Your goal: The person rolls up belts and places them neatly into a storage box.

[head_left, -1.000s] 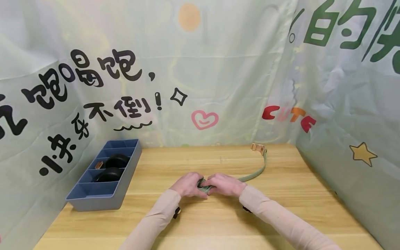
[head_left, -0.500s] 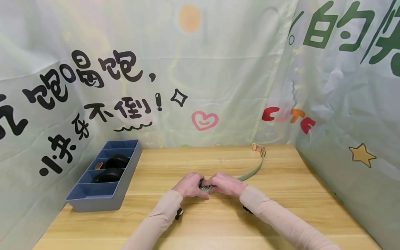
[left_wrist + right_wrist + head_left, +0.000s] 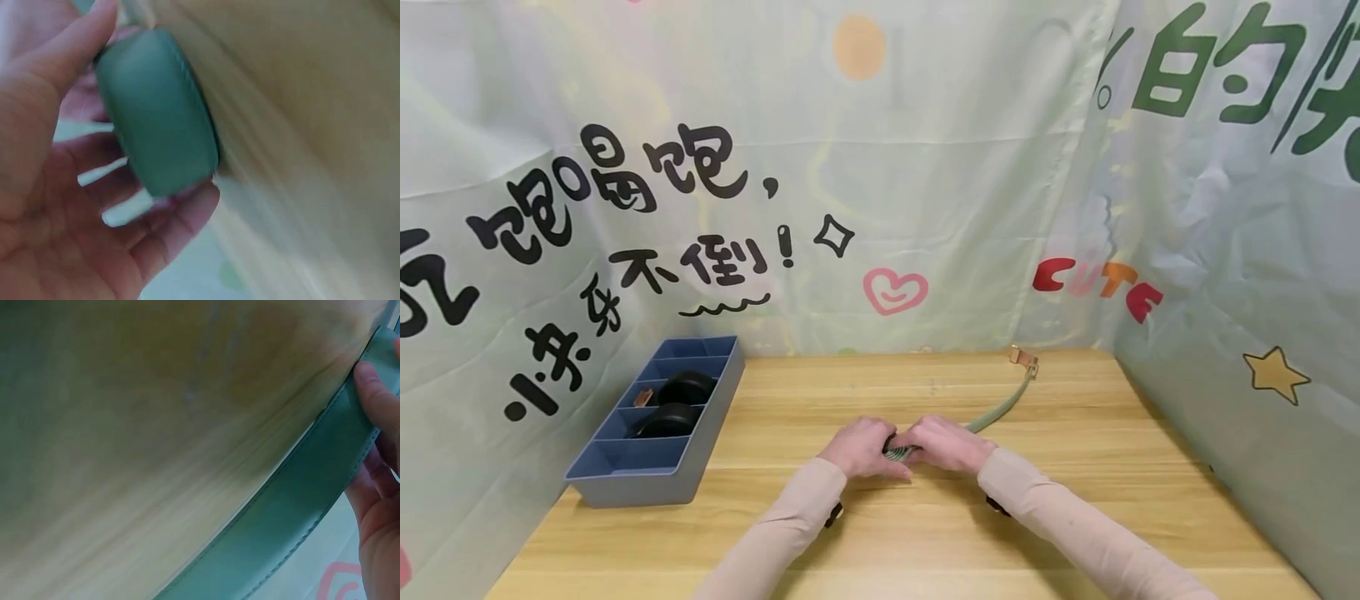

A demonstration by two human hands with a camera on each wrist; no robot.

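Observation:
A green belt point(image 3: 1002, 410) with stitched edges is partly wound into a coil point(image 3: 898, 454) at mid-table. My left hand point(image 3: 861, 448) grips the coil from the left; in the left wrist view, thumb and fingers curl round the coil's smooth outer turn point(image 3: 156, 115). From the right, my right hand point(image 3: 949, 443) pinches the belt where it meets the coil. The right wrist view has thumb and fingers on either side of the flat strap point(image 3: 284, 494). The loose length curves back to a gold-coloured buckle point(image 3: 1022, 357) lying near the table's far edge. The hands partly hide the coil.
On the left stands a blue-grey divided tray point(image 3: 703, 450). Two black coiled belts point(image 3: 670, 420) lie in separate compartments, with a brownish buckle point(image 3: 643, 397) beside the farther one. Printed cloth point(image 3: 970, 208) hangs behind the wooden table point(image 3: 925, 542) and at both sides.
The loose length of belt has become a little shorter and straighter. Both hands have shifted slightly right with the coil, keeping their hold. The buckle lies nearly where it was.

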